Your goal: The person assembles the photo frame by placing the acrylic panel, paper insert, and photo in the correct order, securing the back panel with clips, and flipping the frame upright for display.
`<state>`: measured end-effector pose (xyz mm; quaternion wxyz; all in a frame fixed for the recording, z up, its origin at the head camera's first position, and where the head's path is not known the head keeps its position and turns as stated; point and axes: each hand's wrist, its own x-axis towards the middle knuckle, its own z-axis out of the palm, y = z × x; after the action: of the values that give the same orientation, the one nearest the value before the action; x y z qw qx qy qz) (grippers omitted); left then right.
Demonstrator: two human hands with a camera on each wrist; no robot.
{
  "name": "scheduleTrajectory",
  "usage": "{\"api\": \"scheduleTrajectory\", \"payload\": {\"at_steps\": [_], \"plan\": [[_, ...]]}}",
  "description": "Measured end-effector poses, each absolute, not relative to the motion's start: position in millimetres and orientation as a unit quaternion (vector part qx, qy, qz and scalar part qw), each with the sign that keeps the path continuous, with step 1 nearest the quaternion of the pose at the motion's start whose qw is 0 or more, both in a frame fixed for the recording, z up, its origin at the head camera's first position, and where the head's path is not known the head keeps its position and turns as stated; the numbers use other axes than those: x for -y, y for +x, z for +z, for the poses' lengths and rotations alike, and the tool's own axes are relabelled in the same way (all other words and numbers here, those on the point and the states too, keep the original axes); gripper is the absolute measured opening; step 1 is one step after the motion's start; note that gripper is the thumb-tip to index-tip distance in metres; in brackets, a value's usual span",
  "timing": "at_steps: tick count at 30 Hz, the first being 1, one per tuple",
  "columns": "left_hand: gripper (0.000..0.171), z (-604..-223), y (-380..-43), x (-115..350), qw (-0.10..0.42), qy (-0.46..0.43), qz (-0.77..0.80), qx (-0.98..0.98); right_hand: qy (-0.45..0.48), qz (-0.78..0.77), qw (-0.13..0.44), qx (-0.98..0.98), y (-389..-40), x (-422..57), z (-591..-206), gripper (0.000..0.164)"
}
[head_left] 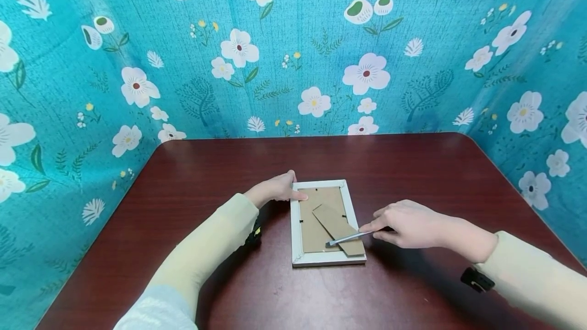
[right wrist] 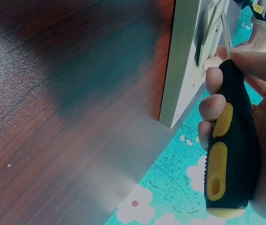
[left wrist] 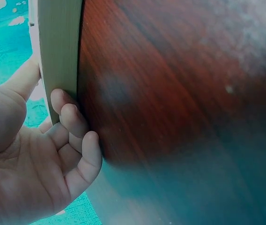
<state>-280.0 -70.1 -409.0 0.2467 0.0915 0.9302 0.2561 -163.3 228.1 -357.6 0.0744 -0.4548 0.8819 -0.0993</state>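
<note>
A white picture frame (head_left: 296,233) lies face down on the table, its brown backing board (head_left: 311,236) upward. Across the board runs a slanted cardboard stand leg (head_left: 336,225), its lower end over the frame's bottom right corner. My left hand (head_left: 276,188) grips the upper left of the frame, thumb over the top and fingers (left wrist: 74,120) curled against the side. In my right hand (head_left: 410,224) is a flathead screwdriver with a black and yellow handle (right wrist: 233,145). Its metal shaft crosses the leg, and the flat tip (head_left: 331,243) is at the board's lower part.
The dark red wooden table (head_left: 220,167) extends around the frame. Small black tabs (head_left: 344,216) sit along the inner rim of the frame. A blue floral curtain (head_left: 284,65) hangs behind and at both sides. Black devices (head_left: 478,279) are strapped at the wrists.
</note>
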Motion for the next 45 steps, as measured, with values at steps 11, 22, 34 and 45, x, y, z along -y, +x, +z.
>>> {"api": "scheduleTrajectory", "payload": {"at_steps": [11,22,34,45], "plan": [[0.048,-410,-278,71,0.246,0.096,0.259,-0.929,-0.471,-0.095,0.077,-0.874,-158,-219,-356,0.028],[0.049,-410,-278,73,0.25,0.096,0.266,-0.926,-0.443,-0.101,0.105,-0.884,-157,-216,-353,0.026],[0.048,-407,-276,77,0.242,0.099,0.275,-0.925,-0.413,-0.136,0.165,-0.885,-158,-210,-352,0.027],[0.047,-407,-276,73,0.242,0.108,0.267,-0.927,-0.419,-0.148,0.118,-0.888,-153,-226,-363,0.023]]}}
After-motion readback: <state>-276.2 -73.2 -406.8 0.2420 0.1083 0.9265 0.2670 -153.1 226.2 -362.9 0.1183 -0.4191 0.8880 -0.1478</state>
